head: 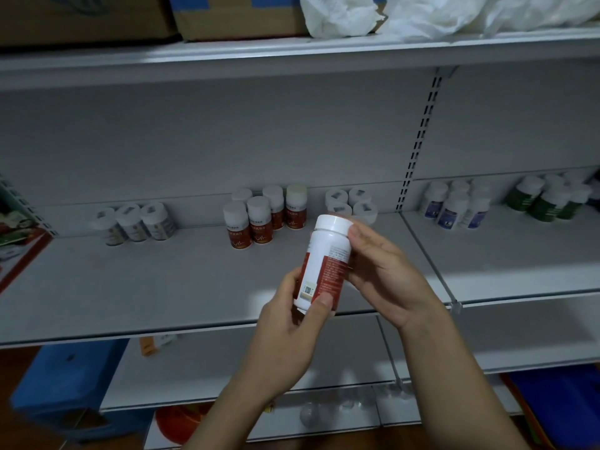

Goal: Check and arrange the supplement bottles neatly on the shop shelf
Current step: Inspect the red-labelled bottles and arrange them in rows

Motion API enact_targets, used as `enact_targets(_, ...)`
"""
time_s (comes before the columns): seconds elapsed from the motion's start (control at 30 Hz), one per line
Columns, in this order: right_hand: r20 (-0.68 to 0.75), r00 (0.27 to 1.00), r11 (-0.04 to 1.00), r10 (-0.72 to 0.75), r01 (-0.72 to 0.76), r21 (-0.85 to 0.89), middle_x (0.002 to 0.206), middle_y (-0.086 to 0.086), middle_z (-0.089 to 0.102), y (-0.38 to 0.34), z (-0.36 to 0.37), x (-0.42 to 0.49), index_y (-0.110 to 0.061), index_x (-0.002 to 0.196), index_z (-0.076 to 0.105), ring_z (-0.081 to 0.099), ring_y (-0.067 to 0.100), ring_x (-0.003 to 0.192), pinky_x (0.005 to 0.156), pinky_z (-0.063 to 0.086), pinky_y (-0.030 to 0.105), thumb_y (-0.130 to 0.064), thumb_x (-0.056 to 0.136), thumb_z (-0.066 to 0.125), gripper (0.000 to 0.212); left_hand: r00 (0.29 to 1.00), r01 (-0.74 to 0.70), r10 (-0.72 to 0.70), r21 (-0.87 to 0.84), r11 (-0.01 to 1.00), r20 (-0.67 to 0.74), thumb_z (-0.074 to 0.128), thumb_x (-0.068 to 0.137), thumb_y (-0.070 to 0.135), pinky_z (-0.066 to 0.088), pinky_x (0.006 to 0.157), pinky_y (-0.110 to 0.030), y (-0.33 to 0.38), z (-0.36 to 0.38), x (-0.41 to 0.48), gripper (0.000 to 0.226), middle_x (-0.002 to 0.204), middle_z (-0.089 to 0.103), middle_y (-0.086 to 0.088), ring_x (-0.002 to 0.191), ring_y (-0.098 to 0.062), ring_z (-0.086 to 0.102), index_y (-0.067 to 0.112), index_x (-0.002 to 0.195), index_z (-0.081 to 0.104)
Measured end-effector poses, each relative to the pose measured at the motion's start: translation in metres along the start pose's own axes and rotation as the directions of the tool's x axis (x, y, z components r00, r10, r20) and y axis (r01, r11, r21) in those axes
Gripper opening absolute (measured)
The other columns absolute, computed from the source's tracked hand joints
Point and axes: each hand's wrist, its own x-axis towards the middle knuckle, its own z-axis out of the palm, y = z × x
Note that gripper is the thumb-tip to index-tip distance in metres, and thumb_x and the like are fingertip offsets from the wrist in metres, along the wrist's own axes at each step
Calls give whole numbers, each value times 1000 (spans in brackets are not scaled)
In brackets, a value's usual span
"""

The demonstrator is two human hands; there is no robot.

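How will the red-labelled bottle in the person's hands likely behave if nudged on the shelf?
The bottle looks like rigid plastic, probably undented by the left hand and right hand gripping it. Taller than wide, it may tip if nudged, then roll along the flat shelf.

The held bottle [324, 261] is between two hands, in front of the middle shelf [162, 280]. The left hand [292, 336] holds its bottom end. The right hand [386, 274] holds its top and side. Bunches of bottles stand in a line at the back of the shelf. A bunch of three [136, 222] is far left. A bigger bunch [259, 219] is in the middle. A small bunch [354, 203] is just behind the held bottle. Past the post [418, 141], another bunch [454, 206] stands to the right, and a last bunch [548, 199] is farthest right. Boxes [227, 17] and bags [422, 14] lie on the top shelf [292, 56]. A lower shelf [227, 368] is underneath.
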Motion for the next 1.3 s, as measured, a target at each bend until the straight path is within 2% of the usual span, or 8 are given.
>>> enact_targets(0.1,22,1000,1000,-11,11,8,122,24,63,-2,-2,0,-8,123,63,59,27,106,100,45,43,-22,89,59,37,999,6,-6,-20,1000,31,51,84,43,50,67,-22,-2,2,2,40,89,69,12,78,-6,65,37,124,50)
enact_targets(0.27,-120,990,993,-80,68,-101,86,1,69,1,4,2,-12,112,65,62,11,77,66,51,22,-23,78,72,36,999,19,-19,-11,1000,35,77,74,40,52,71,-18,-5,5,6,55,112,62,2,88,-8,65,39,122,50)
enact_targets(0.43,-175,978,985,-111,85,-150,83,-2,71,1,9,5,-6,113,64,66,10,76,67,52,23,-29,68,73,51,999,27,-26,45,999,-18,88,64,38,53,72,-19,-6,9,10,69,110,62,9,91,-7,65,40,120,48)
enact_targets(0.6,-138,987,978,-86,58,-199,88,2,71,0,6,5,-11,99,71,63,10,80,67,51,19,-40,73,64,40,995,58,-56,22,998,-81,80,76,29,52,68,-16,-6,8,12,51,94,68,13,76,-1,67,36,108,41)
enact_targets(0.7,-91,995,986,-48,33,-163,100,10,68,-5,1,7,-6,108,70,61,16,89,70,53,22,-35,81,60,41,996,42,-43,-24,999,-76,71,85,28,53,67,-22,-5,8,13,38,88,69,16,73,-5,67,35,104,39)
enact_targets(0.97,32,999,999,-38,39,-5,95,3,69,-9,-9,6,-8,119,63,64,12,88,76,53,24,-18,83,64,38,999,-6,1,-155,988,-32,56,80,54,53,65,-33,-10,10,21,42,97,70,11,88,-18,71,32,116,50)
enact_targets(1.07,-25,998,996,-52,50,-75,90,2,70,-10,-9,6,-7,113,65,65,10,83,72,53,23,-17,79,69,36,1000,15,-13,-198,980,10,51,87,42,53,67,-34,-12,11,23,38,102,70,9,91,-19,71,31,122,51)
enact_targets(1.3,-177,984,990,-12,-13,-141,83,2,71,-4,-3,10,-10,94,71,65,9,76,62,52,19,-35,68,68,36,998,29,-25,-77,997,49,54,81,46,55,70,-30,-11,9,26,41,104,64,25,83,-9,64,42,121,49)
